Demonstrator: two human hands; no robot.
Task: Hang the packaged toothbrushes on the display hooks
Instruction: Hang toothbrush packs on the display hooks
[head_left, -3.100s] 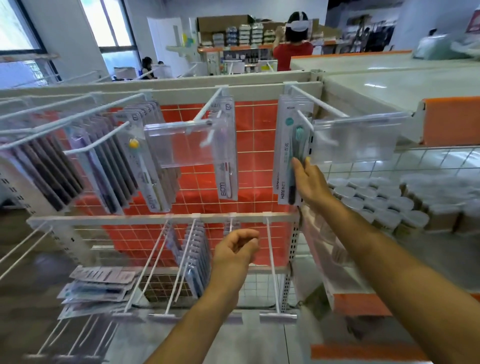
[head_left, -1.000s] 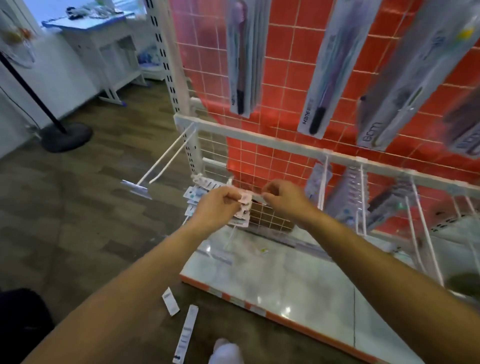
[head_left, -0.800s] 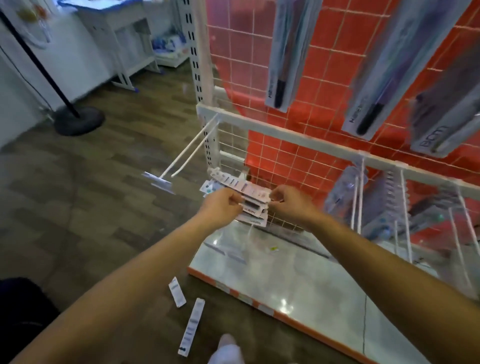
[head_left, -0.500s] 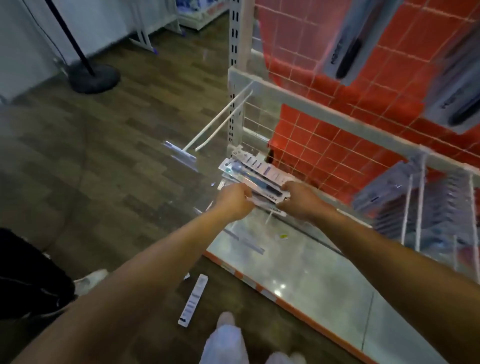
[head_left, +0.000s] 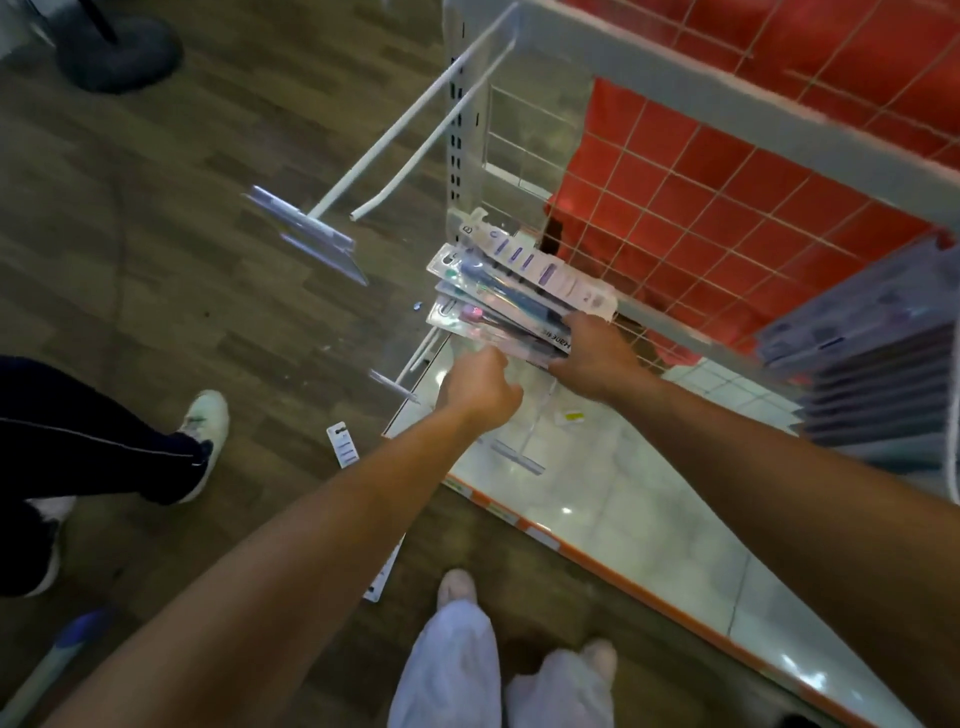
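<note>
At far left on the floor (head_left: 156, 260), another person's leg (head_left: 104, 441) stands close to my working area; a step back on my part risks a collision. Right of it, a dropped pack (head_left: 343, 441) lies just beside the base shelf (head_left: 649, 519), where I could tread on it. Above, the empty display hook (head_left: 405, 130) juts out with a clear label holder (head_left: 306, 234) at its tip. A careless lift toward it could snag a pack on that holder. My left hand (head_left: 480, 387) sits at the lower edge of the stack of packaged toothbrushes (head_left: 498, 296). Its fingers are curled, but I cannot tell whether they pinch a pack or hold nothing. The stack is fanned and uneven, low in front of the red grid panel (head_left: 727, 208). My right hand (head_left: 597, 358) grips its near end, fingers wrapped over the pack ends. Judgement: with only one sure grip on slick, splayed packs, the outer ones may slide free and fall. At right, hanging packs (head_left: 872, 364) crowd the neighbouring hooks, and my forearm could knock them.
</note>
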